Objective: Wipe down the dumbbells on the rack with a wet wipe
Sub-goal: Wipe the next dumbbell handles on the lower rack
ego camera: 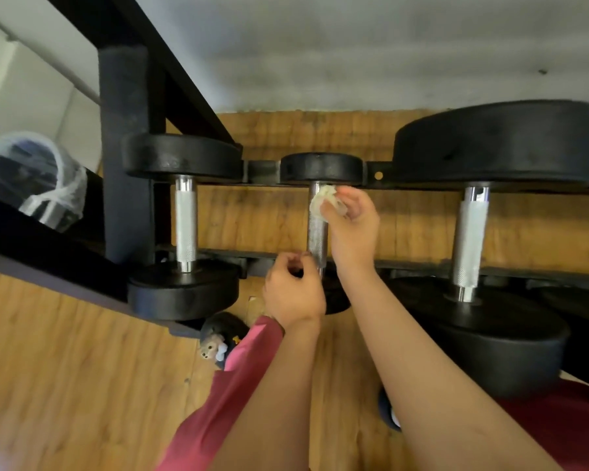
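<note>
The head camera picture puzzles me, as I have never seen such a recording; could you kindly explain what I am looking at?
There is no machine here: a person wears one camera on the head, and it looks forward and down at their own two bare hands. That is the only view. In front of them a black rack holds three dumbbells with black ends and metal handles: a left dumbbell, a smaller middle dumbbell and a large right dumbbell. The right hand pinches a crumpled wet wipe against the far end of the middle dumbbell's handle. The left hand, fingers curled, sits at the near end of that handle; whether it grips it I cannot tell. Below is a wooden floor.
</note>
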`<act>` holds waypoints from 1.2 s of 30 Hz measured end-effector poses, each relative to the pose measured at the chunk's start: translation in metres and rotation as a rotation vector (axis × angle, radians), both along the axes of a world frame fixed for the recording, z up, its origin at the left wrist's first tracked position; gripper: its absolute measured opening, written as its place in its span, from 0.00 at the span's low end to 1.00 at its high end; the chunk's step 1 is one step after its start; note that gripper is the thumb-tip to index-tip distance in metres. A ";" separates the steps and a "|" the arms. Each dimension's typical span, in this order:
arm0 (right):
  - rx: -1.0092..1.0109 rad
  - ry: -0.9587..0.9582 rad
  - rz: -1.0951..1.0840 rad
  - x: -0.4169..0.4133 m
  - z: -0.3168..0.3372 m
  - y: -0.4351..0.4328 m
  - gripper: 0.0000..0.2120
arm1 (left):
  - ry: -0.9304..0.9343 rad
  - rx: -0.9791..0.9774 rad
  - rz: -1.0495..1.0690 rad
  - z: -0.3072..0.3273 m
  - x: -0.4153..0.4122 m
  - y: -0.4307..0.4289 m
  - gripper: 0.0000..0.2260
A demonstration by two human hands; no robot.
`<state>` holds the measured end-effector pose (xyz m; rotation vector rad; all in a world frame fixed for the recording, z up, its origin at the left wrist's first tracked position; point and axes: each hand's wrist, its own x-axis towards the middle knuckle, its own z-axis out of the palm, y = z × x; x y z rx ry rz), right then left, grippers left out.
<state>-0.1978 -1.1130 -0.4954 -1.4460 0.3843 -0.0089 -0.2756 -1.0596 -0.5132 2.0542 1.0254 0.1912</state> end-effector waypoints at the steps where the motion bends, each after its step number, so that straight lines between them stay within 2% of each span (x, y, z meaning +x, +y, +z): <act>1: 0.003 0.009 -0.014 0.000 0.000 0.002 0.12 | -0.001 0.004 0.000 -0.001 0.000 0.000 0.11; 6: 0.001 0.011 -0.007 0.003 0.002 0.011 0.09 | -0.029 0.025 0.007 -0.008 0.000 0.001 0.18; 11: -0.096 -0.006 -0.031 0.010 -0.004 0.010 0.04 | -0.047 0.032 0.008 -0.007 -0.001 0.000 0.17; 15: -0.118 -0.014 -0.095 0.009 -0.007 0.009 0.09 | -0.046 0.040 0.016 -0.006 -0.001 -0.001 0.18; 20: -0.073 0.019 -0.039 0.010 -0.005 0.015 0.05 | -0.042 0.021 0.030 -0.007 -0.001 -0.001 0.16; 25: -0.075 0.065 -0.033 0.016 -0.008 0.004 0.15 | -0.027 0.015 0.031 -0.007 -0.001 -0.002 0.12; 29: -0.026 0.092 0.048 0.013 -0.001 0.005 0.09 | -0.036 0.023 0.023 -0.007 -0.001 -0.002 0.11; 33: -0.083 0.060 0.013 0.016 -0.007 0.002 0.15 | -0.035 0.023 0.027 -0.007 -0.001 -0.002 0.13; 36: -0.058 0.077 0.037 0.014 -0.005 0.002 0.14 | -0.025 0.030 0.027 -0.008 -0.002 -0.001 0.13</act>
